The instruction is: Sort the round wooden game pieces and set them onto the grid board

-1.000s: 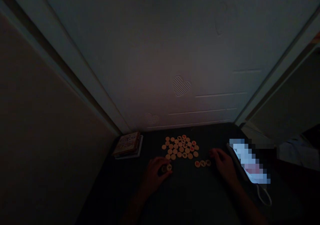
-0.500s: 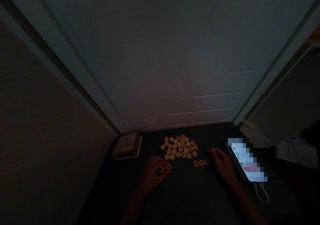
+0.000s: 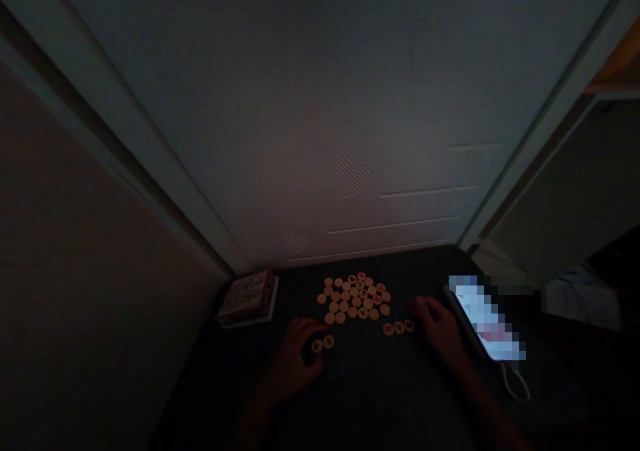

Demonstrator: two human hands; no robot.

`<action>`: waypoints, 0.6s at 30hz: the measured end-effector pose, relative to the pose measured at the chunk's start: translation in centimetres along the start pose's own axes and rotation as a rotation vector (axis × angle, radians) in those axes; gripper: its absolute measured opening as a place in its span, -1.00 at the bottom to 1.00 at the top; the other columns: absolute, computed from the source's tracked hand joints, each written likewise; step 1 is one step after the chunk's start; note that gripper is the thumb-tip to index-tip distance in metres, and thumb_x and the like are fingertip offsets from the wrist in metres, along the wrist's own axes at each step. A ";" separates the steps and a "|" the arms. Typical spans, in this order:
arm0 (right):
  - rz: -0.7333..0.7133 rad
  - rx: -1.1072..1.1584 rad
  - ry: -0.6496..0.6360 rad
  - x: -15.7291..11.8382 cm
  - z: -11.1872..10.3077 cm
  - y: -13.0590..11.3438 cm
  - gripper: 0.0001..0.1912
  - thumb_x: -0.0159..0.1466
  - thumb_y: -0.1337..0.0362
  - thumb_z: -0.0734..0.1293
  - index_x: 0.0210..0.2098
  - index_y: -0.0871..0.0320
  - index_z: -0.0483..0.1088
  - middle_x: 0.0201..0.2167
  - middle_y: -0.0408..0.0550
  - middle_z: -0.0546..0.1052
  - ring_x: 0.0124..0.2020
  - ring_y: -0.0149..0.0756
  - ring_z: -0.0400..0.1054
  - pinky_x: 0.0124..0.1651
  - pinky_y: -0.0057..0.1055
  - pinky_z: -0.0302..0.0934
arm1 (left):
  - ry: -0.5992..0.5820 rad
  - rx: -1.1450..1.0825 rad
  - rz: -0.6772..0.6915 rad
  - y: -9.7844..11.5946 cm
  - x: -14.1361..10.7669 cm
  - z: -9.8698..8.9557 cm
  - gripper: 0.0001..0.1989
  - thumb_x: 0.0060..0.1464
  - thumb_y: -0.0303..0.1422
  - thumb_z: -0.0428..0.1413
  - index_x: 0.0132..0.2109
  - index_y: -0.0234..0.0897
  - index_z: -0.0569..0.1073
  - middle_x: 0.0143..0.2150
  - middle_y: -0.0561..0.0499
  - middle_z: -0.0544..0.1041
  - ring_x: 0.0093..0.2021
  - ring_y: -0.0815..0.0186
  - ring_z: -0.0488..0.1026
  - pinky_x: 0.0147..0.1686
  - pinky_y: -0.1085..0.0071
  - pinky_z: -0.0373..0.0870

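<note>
Pale wall with embossed hearts (image 3: 353, 177) behind a dark tabletop (image 3: 370, 397) in dim light. Loose round discs (image 3: 356, 301), some marked red or black, are clustered toward the back edge. The left hand (image 3: 295, 359) curves around a pair of marked discs (image 3: 323, 344), thumb and fingers wide apart. The right hand (image 3: 436, 321), fingers curled, is beside a row of three discs (image 3: 399, 328); its grip is unclear. A flat stack (image 3: 247, 299) occupies the back-left corner; a lit phone (image 3: 483, 324) lies near the right edge.
</note>
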State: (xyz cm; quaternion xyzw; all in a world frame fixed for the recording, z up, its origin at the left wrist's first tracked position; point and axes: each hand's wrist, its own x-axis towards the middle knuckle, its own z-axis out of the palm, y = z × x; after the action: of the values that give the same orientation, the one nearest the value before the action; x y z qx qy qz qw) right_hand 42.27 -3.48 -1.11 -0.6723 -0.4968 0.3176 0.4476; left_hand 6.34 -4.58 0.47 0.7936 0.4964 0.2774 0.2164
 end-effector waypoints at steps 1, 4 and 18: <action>-0.008 0.000 0.003 0.0 0.0 0.0 -0.48 0.29 -0.20 0.23 -0.27 0.11 0.55 -0.31 0.00 0.65 -0.22 -0.05 0.52 -0.20 -0.26 0.35 | 0.007 0.004 -0.001 0.0 0.0 0.0 -0.48 -0.10 -0.53 0.16 0.05 -0.07 0.52 0.06 -0.07 0.52 0.10 0.04 0.44 0.16 0.00 0.37; -0.018 0.009 0.019 0.0 0.1 0.0 -0.47 0.28 -0.22 0.24 -0.28 0.10 0.55 -0.32 0.00 0.65 -0.23 -0.05 0.52 -0.20 -0.25 0.35 | 0.023 0.005 -0.003 0.0 0.0 0.0 -0.50 -0.11 -0.54 0.16 0.02 -0.07 0.54 0.03 -0.06 0.53 0.07 0.05 0.46 0.12 0.01 0.41; -0.036 0.044 0.022 0.0 0.2 0.1 -0.46 0.26 -0.22 0.25 -0.29 0.12 0.56 -0.34 0.01 0.65 -0.28 -0.06 0.52 -0.26 -0.26 0.35 | 0.018 -0.009 -0.089 -0.1 3.9 -0.1 -0.79 0.18 -0.17 0.15 -0.09 -0.12 0.54 -0.18 -0.02 0.53 -0.24 0.22 0.51 -0.22 0.32 0.44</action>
State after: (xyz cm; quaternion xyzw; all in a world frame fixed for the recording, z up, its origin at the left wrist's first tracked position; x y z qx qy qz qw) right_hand 42.17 -3.44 -1.25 -0.6567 -0.4968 0.3126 0.4735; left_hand 7.58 -1.00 1.41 0.7673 0.5318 0.2770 0.2274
